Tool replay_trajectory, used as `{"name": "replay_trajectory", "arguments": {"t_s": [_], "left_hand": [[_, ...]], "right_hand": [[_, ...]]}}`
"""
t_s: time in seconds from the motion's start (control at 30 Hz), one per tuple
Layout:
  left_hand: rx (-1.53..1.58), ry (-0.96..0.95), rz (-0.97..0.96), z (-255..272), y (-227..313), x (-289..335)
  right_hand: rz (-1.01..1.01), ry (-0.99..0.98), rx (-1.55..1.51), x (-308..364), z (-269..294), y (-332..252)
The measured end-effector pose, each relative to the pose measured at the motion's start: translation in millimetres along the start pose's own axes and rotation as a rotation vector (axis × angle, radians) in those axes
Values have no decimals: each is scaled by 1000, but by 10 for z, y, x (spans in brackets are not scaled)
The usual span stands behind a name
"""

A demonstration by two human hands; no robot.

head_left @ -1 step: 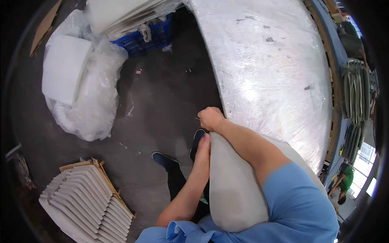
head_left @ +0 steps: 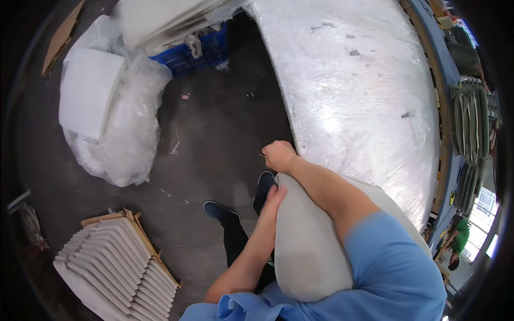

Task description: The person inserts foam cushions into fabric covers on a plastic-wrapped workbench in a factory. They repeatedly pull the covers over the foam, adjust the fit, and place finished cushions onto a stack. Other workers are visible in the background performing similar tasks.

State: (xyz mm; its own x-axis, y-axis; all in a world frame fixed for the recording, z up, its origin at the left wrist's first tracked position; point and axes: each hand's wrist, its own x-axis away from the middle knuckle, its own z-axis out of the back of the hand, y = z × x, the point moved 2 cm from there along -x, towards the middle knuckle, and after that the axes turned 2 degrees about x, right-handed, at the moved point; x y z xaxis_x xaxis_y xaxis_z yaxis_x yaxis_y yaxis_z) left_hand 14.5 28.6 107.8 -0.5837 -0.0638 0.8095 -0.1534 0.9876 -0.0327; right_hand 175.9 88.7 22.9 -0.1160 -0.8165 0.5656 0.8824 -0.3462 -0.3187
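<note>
A pale grey, fabric-covered cushion lies against my body, its narrow end pointing away from me. At that narrow end my right hand is closed in a fist. A short, thin bit sticks out on the left of its fingers, too small to name. My left hand rests along the cushion's left edge just below, with fingers stretched out and the thumb on the fabric. Beyond the right hand stands a large white block wrapped in clear film, close to the right forearm.
Grey stacked panels stand on a wooden frame at lower left. A plastic-wrapped bundle with a white slab sits at left. A blue crate is at the back. Far right, a person in green is near hanging grey pieces.
My left hand has shifted slightly nearer to me and onto the cushion's edge, with the thumb now over the fabric. The right hand has stayed closed in nearly the same place.
</note>
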Motion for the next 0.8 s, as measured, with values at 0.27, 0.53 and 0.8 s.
{"name": "replay_trajectory", "arguments": {"t_s": [0.27, 0.53, 0.8], "left_hand": [[-352, -112, 49, -536, 53, 658], [-755, -47, -89, -1156, 198, 429], [-1255, 24, -27, -1588, 479, -41]], "right_hand": [[35, 496, -533, 693, 956, 79], [-431, 268, -363, 2423, 1189, 1736], [-793, 201, -268, 2967, 404, 1857]]}}
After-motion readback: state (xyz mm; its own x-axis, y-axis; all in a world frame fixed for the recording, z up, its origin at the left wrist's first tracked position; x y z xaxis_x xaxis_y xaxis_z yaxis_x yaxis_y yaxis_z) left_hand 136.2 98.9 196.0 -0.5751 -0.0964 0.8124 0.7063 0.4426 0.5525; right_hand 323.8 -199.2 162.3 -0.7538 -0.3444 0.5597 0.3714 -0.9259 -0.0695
